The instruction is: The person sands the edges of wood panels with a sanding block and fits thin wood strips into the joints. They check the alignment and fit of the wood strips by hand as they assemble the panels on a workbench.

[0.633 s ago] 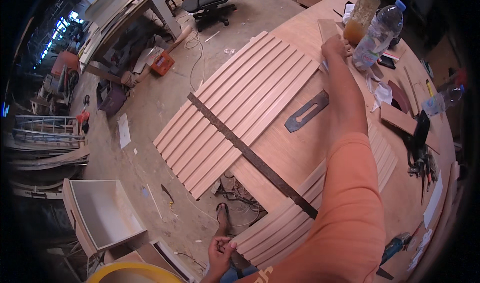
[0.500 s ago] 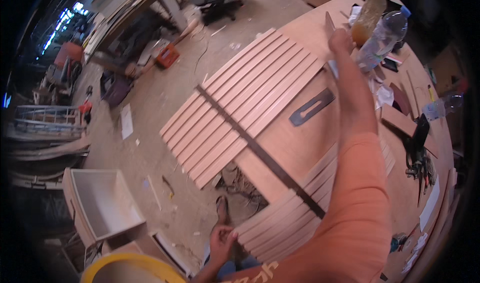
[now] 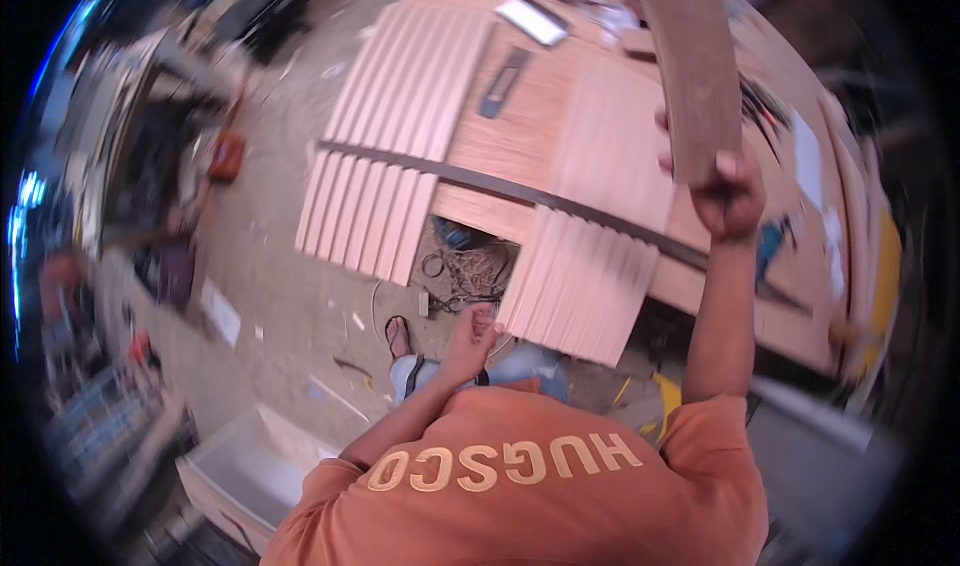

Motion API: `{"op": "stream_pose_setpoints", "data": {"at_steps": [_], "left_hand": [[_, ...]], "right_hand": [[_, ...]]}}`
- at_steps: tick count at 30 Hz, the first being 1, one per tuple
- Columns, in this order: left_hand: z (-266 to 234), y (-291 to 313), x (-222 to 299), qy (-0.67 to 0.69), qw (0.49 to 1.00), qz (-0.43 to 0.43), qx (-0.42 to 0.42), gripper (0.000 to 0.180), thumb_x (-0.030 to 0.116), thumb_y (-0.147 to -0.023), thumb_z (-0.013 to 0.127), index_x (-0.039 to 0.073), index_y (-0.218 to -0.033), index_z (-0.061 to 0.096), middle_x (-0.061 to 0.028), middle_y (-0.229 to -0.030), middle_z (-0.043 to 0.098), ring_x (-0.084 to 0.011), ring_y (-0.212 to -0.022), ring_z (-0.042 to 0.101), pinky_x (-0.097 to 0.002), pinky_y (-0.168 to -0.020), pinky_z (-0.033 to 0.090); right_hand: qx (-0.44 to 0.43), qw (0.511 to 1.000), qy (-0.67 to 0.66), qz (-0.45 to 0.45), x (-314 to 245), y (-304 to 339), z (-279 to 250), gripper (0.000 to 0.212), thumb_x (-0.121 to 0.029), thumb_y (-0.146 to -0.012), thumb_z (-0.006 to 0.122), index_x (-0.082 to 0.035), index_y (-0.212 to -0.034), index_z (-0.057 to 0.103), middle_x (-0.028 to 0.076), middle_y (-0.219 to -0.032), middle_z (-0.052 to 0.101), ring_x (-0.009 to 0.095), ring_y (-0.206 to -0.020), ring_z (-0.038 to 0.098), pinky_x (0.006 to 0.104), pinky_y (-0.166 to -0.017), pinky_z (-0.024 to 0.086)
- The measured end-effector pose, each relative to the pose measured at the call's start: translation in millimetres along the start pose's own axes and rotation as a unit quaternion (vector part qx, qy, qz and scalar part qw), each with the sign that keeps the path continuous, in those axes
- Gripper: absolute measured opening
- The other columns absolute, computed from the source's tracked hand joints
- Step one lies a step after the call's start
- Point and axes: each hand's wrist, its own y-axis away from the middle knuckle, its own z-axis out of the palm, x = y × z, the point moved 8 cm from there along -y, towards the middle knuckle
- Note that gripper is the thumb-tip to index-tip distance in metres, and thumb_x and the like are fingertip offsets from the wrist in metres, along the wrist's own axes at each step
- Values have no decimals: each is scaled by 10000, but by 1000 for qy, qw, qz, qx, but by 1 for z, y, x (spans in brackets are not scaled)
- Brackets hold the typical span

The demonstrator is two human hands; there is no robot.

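My right hand [image 3: 730, 198] is raised over the right part of the table, its fingers and thumb closed round the lower end of a flat brown wooden board [image 3: 700, 81]. At the near corner of a grooved wooden panel [image 3: 580, 291], my left hand [image 3: 474, 341] has its fingers bent against the edge. Another grooved panel [image 3: 408, 76] lies farther left. A long dark strip [image 3: 490, 180] runs across both panels. Between them on the tabletop lies a dark slotted plate [image 3: 505, 83].
The panels overhang the near side of the wooden table [image 3: 500, 136]. A white rectangular object [image 3: 532, 21] and clutter sit at its far side; tools [image 3: 765, 106] lie to the right. On the floor stand a pale drawer box [image 3: 260, 456] and an orange-red box [image 3: 226, 156].
My right hand has come back from the table's far end beside the bottles, and the brown board shows broad in it. My left hand stays at the panel's corner. The view has turned.
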Motion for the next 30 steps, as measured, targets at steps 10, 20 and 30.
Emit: {"op": "stream_pose_setpoints", "data": {"at_steps": [10, 20, 30], "left_hand": [[35, 4, 186, -408, 662, 514, -362, 430, 214, -895, 703, 71, -1281, 578, -208, -1227, 561, -399, -1125, 582, -443, -966, 488], [273, -17, 96, -477, 313, 637, -518, 423, 378, -1008, 516, 106, -1322, 597, -163, -1397, 563, -389, -1314, 491, -488, -1113, 377], [320, -18, 40, -596, 295, 539, -516, 649, 573, -1029, 378, 56, -859, 731, -205, -867, 711, -416, -896, 668, -499, -851, 505]], "right_hand": [[368, 884, -94, -273, 88, 363, 180, 961, -275, -792, 727, -33, -1580, 233, 260, -1578, 315, 451, -1415, 380, 518, -1073, 460], [661, 650, -251, -278, 359, 428, 115, 729, -541, -895, 651, -125, -1438, 401, 74, -1078, 583, 185, -862, 571, 378, -856, 509], [831, 502, -19, -240, 321, 346, 65, 695, -492, -972, 554, -80, -1504, 382, 118, -1331, 549, 198, -1184, 554, 341, -920, 484]]}}
